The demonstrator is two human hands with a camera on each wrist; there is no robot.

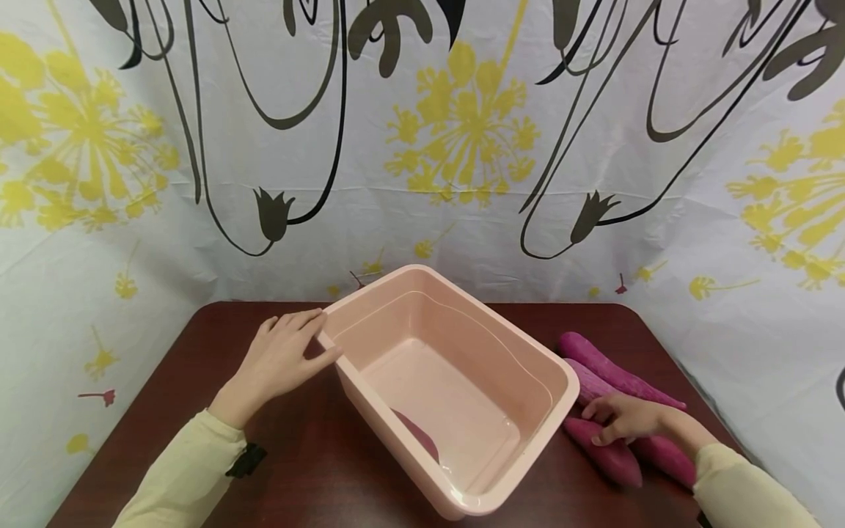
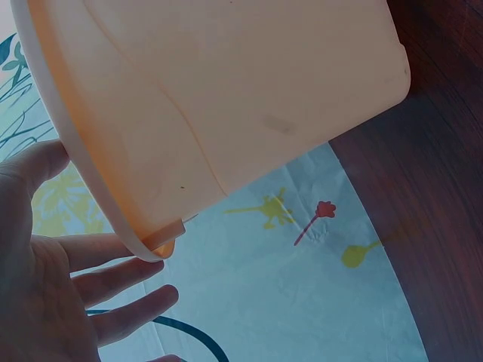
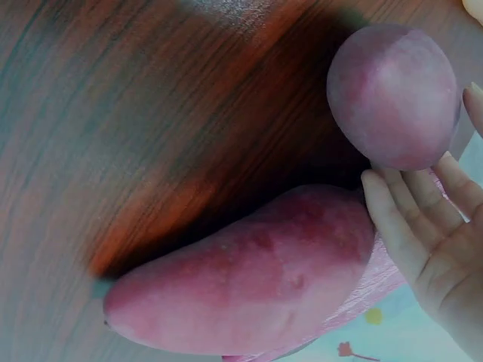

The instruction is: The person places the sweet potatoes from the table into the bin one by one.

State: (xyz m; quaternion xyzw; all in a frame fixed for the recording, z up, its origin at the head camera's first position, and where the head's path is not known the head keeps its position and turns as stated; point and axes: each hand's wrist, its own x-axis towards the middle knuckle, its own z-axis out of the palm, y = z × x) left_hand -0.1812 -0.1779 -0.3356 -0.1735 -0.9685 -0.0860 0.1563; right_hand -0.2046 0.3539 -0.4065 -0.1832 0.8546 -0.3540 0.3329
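A pink plastic basin (image 1: 475,352) stands turned at an angle in mid-table, with one purple sweet potato (image 1: 419,436) partly visible inside by the near wall. My left hand (image 1: 287,352) rests at its left corner, the fairly straight fingers and thumb touching the rim (image 2: 98,200). To the right of the basin, my right hand (image 1: 623,418) holds a sweet potato (image 1: 614,462) between thumb and fingers. In the right wrist view this sweet potato (image 3: 392,98) shows end-on, and another sweet potato (image 3: 249,279) lies beside the fingers.
Several sweet potatoes lie at the table's right side, including a long one (image 1: 614,370) at the back and one (image 1: 667,458) under the right wrist. The dark wooden table (image 1: 297,455) ends at a patterned cloth (image 1: 449,242) behind and on both sides.
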